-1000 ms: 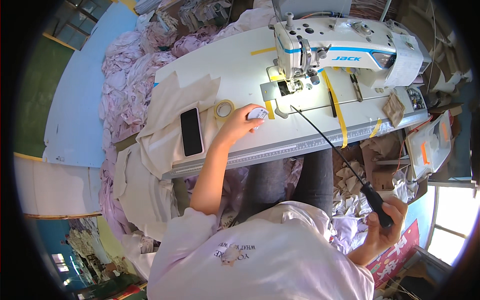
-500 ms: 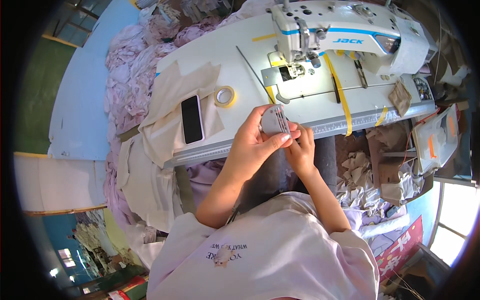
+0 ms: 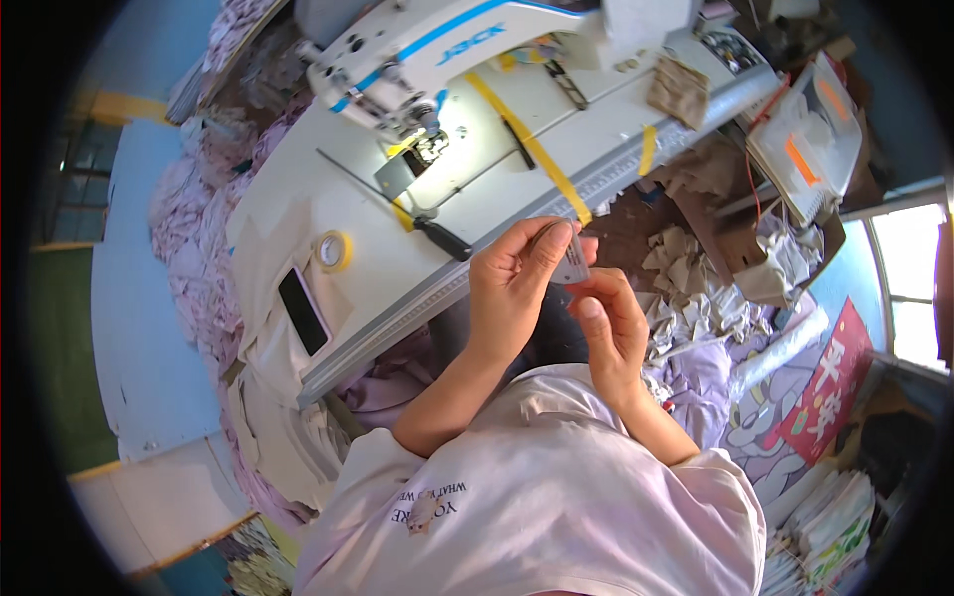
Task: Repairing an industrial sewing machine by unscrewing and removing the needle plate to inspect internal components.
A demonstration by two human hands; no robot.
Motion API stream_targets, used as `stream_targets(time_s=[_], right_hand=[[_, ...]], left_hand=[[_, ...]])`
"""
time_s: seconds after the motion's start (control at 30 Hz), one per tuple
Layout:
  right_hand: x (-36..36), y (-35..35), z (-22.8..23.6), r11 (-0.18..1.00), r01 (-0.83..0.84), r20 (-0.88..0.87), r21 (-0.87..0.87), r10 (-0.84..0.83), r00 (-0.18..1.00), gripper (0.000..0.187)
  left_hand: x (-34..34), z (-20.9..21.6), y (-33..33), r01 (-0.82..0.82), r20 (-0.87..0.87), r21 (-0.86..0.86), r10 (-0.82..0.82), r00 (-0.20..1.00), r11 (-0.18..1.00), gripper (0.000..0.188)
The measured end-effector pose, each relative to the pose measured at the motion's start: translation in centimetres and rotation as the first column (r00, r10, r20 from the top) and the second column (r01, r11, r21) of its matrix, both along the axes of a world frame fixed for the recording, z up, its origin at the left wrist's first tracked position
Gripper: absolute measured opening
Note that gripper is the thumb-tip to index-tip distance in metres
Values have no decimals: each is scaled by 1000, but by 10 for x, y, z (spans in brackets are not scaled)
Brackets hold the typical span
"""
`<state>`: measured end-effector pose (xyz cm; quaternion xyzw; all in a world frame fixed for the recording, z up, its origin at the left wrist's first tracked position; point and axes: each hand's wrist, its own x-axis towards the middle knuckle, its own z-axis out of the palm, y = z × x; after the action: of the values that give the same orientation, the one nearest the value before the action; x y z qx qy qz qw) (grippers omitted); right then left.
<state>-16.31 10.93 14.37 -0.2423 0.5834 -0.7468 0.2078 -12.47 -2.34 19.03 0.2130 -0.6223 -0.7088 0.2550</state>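
Note:
Over the table's front edge, my left hand (image 3: 512, 288) pinches a small grey metal needle plate (image 3: 570, 266) between thumb and fingers, turned nearly edge-on. My right hand (image 3: 618, 323) is just below it, fingers curled and thumb near the forefinger, at the plate's lower end. Whether something tiny sits in those right fingertips is too small to tell. Beyond my hands stands a white and blue sewing machine (image 3: 427, 60), its lamp lighting the open needle area (image 3: 429, 149). A black-handled screwdriver (image 3: 444, 239) lies on the table left of my left hand.
On the white table (image 3: 397, 288) are a phone (image 3: 303, 311), a yellow tape roll (image 3: 333, 251), beige cloth (image 3: 263, 328), black tweezers (image 3: 566, 86) and yellow tape strips (image 3: 527, 139). Lilac fabric heaps (image 3: 189, 209) lie left; scraps (image 3: 696, 308) and a clear plastic box (image 3: 810, 139) are right.
My view has swung right, so the table and machine appear shifted left and tilted. The needle plate has turned from face-on to nearly edge-on, and my right hand has dropped slightly beneath it.

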Motion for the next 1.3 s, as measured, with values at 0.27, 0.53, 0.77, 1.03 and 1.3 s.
stream_targets(time_s=[0.27,0.53,0.77,1.03,1.3], right_hand=[[-22,20,4,982,76,430,-176,7,903,12],[-37,52,-1,960,249,369,-131,-186,911,23],[-71,82,5,958,243,569,-149,-118,814,22],[-176,129,-146,666,291,-340,687,-58,939,17],[-206,85,-56,879,-189,427,-437,388,817,16]], left_hand=[[-41,-1,35,35,43,108,-40,998,994,30],[-62,1,50,472,285,231,-523,803,851,26],[-79,-15,43,276,85,283,-310,947,919,27],[-52,-100,41,359,364,-150,-286,886,921,15],[-21,-125,28,418,556,-168,-265,788,893,15]])
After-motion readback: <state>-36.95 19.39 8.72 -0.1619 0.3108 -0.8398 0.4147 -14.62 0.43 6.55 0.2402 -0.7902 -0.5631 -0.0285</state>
